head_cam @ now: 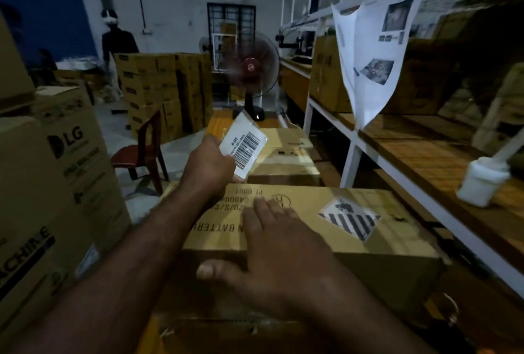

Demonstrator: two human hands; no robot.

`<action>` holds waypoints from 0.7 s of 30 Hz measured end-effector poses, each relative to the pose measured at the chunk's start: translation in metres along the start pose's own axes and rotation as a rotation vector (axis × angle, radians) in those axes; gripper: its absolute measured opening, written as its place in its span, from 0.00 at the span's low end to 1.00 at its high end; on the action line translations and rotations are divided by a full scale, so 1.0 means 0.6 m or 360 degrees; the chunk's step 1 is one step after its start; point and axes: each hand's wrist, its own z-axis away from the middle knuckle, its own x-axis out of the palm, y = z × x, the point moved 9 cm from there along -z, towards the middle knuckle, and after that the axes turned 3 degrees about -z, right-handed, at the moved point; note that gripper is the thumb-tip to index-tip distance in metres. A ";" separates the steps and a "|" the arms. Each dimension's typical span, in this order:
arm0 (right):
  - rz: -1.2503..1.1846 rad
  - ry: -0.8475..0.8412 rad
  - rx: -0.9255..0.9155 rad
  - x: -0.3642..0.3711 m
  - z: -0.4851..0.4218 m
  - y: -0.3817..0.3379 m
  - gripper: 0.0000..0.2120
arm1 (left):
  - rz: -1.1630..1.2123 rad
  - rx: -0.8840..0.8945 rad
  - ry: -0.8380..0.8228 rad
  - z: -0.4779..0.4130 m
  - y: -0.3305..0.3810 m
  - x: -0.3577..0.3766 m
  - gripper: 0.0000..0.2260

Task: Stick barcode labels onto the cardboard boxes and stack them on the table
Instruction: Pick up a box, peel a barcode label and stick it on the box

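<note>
Right hand (272,243) lies flat on nearest cardboard box (312,206), grip spread. Left hand (208,165) pinches barcode label (245,145) above box's far edge. Label likely light, floppy, sticky: hold its margin.

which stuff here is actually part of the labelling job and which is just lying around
Part of the job:
- barcode label, pinched in the left hand
- cardboard box, with the right hand resting on it
- second box behind it

Just lying about:
- fan
- red chair
- white container on the shelf
- hanging paper sheets
- LG carton
</note>
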 end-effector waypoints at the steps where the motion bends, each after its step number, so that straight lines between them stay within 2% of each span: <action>1: -0.0001 -0.0013 0.0005 -0.003 0.005 0.007 0.52 | -0.0032 0.0024 -0.0009 0.000 0.003 0.002 0.10; 5: -0.0022 -0.0066 0.0059 -0.015 -0.061 0.031 0.48 | -0.0156 0.0075 -0.0017 0.002 0.012 0.003 0.13; 8: -0.0025 0.0000 0.0044 -0.022 -0.095 0.035 0.46 | -0.0062 0.0089 0.0017 0.003 0.012 -0.002 0.13; 12: -0.0007 0.0052 -0.0094 -0.016 -0.029 0.027 0.41 | -0.0005 0.0068 0.0028 0.006 0.013 -0.002 0.13; 14: -0.0064 0.0023 -0.0104 -0.018 0.018 0.037 0.37 | 0.0179 0.0033 0.0002 0.008 0.013 -0.004 0.12; 18: -0.0445 0.0177 0.0145 -0.061 0.077 0.111 0.20 | 0.0606 -0.0102 0.0090 0.021 -0.008 -0.056 0.10; 19: -0.0472 0.0250 0.0247 -0.070 0.084 0.143 0.20 | 0.0650 -0.0146 0.0136 0.029 -0.017 -0.078 0.10; 21: -0.0303 0.0379 0.0474 -0.080 0.092 0.212 0.30 | 0.0637 -0.0194 0.0189 0.050 -0.032 -0.114 0.09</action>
